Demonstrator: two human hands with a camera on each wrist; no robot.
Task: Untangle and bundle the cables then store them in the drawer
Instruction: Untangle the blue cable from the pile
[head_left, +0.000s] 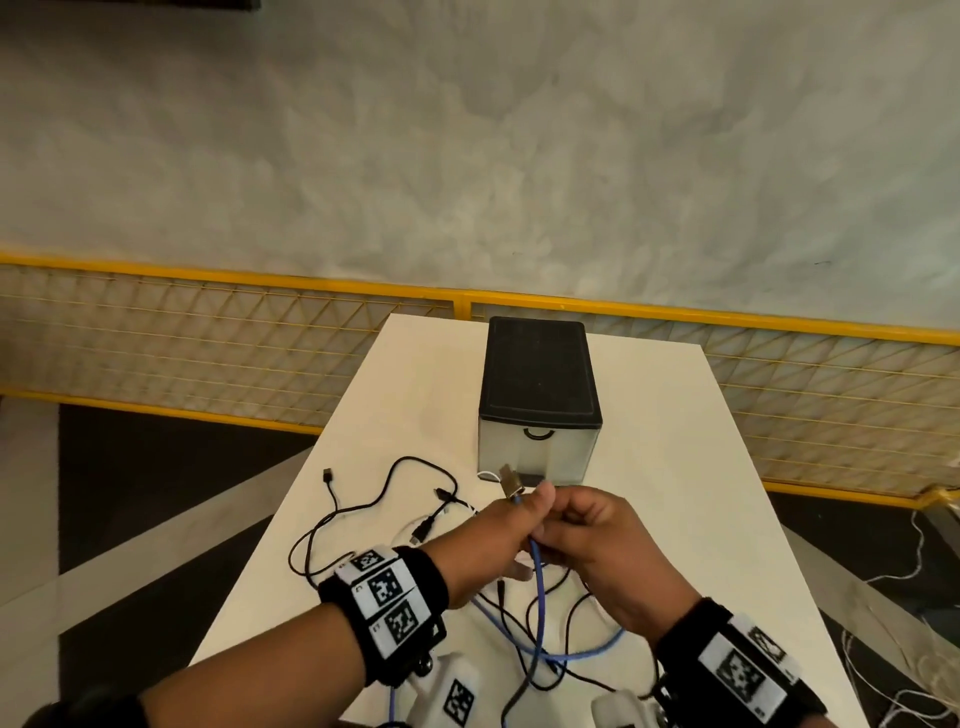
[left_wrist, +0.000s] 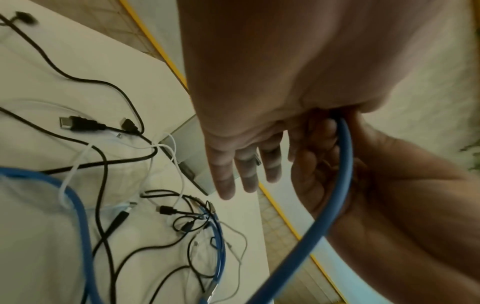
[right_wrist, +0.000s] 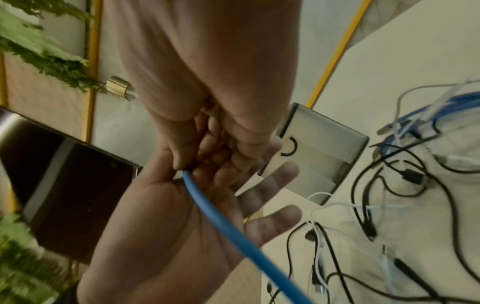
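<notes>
A blue cable (head_left: 540, 613) rises from a tangle of black cables (head_left: 363, 499) and white ones on the white table (head_left: 675, 467). My left hand (head_left: 530, 506) pinches it just below its clear plug (head_left: 511, 480), thumb on top; in the left wrist view its other fingers (left_wrist: 244, 168) stay straight. Close beside it, my right hand (head_left: 550, 540) pinches the same cable (right_wrist: 221, 222) a little lower with curled fingers (right_wrist: 182, 162). The black-topped drawer box (head_left: 540, 384) stands just beyond the hands, its drawer front (right_wrist: 319, 156) closed.
The tangle (left_wrist: 197, 222) spreads over the table's near half, from the left edge to under my wrists. A yellow mesh railing (head_left: 208, 332) runs behind the table. Loose white wires (head_left: 909, 571) lie on the floor to the right. A dark glossy panel (right_wrist: 64, 185) and green foliage (right_wrist: 31, 41) stand off the table.
</notes>
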